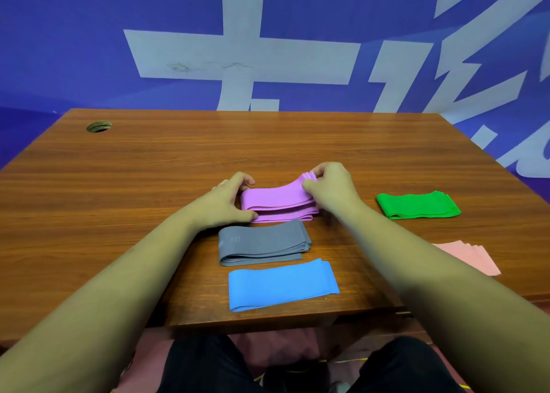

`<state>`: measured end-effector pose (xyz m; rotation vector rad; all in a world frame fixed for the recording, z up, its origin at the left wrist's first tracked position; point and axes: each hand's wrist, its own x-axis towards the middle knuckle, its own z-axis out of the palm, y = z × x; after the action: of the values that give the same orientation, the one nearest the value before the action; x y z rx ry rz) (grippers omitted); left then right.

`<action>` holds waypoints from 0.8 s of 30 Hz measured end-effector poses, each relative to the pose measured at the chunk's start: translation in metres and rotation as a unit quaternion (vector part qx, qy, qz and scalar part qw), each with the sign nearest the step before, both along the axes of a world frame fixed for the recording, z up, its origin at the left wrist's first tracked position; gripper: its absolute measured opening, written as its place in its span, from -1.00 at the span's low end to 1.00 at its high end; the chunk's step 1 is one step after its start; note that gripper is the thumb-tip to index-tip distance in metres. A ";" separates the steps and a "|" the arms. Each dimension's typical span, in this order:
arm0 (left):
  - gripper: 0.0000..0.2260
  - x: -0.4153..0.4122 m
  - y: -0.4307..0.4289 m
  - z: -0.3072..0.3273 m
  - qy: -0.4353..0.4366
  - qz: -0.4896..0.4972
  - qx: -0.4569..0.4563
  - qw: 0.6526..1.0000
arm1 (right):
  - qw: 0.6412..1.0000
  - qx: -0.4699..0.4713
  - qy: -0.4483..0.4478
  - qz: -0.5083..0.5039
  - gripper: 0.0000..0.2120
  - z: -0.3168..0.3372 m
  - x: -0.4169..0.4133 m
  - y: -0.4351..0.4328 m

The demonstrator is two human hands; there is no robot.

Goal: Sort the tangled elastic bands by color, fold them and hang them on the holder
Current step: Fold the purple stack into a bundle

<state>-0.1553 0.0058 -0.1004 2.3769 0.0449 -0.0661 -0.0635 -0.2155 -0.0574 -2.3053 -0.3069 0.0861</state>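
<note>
Head view: your two hands fold a purple band at the middle of a wooden desk point(119, 166).

Your left hand point(224, 203) pinches the left end of the folded purple band point(278, 200); your right hand point(330, 189) grips and lifts its right end. Nearer you lie a folded grey band point(263, 242) and a blue band point(282, 284). Right of these sit a green band point(418, 204) and, nearer, a pink band point(471, 257).

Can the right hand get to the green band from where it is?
Probably yes: the right hand only pinches the purple band, and bare table lies between it and the green band.
</note>
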 end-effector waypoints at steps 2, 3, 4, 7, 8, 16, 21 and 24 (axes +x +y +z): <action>-0.43 0.000 0.000 0.001 0.002 -0.001 -0.004 1.000 | 1.000 -0.026 -0.001 0.004 -0.92 -0.009 -0.002 -0.005; -0.44 0.000 0.000 0.002 -0.003 -0.003 -0.013 1.000 | 1.000 -0.028 0.000 0.004 -0.91 -0.013 -0.003 -0.005; -0.46 -0.001 -0.001 0.003 -0.011 -0.006 -0.027 1.000 | 1.000 -0.028 -0.001 0.001 -0.90 -0.017 -0.004 -0.005; -0.53 -0.006 -0.004 0.010 -0.045 -0.014 -0.101 0.994 | 1.000 -0.010 -0.025 0.000 -0.89 -0.020 -0.008 0.002; -0.55 -0.008 -0.003 0.012 -0.052 -0.014 -0.121 0.991 | 0.999 -0.003 -0.035 0.002 -0.89 -0.019 -0.009 0.004; -0.67 -0.016 0.006 0.012 -0.075 0.012 -0.065 0.995 | 1.000 0.017 -0.019 -0.007 -0.73 -0.024 -0.007 0.015; -0.64 -0.019 0.012 0.000 -0.051 -0.014 0.036 0.998 | 0.999 0.004 -0.009 0.030 -0.74 -0.033 -0.010 0.012; -0.65 -0.026 0.012 -0.003 -0.063 0.005 0.005 0.998 | 0.997 0.004 -0.052 0.058 -0.67 -0.038 -0.013 0.011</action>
<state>-0.1813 0.0176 -0.1036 2.3864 -0.0030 0.0888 -0.0766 -0.2045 -0.0957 -2.2877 -0.4932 0.0243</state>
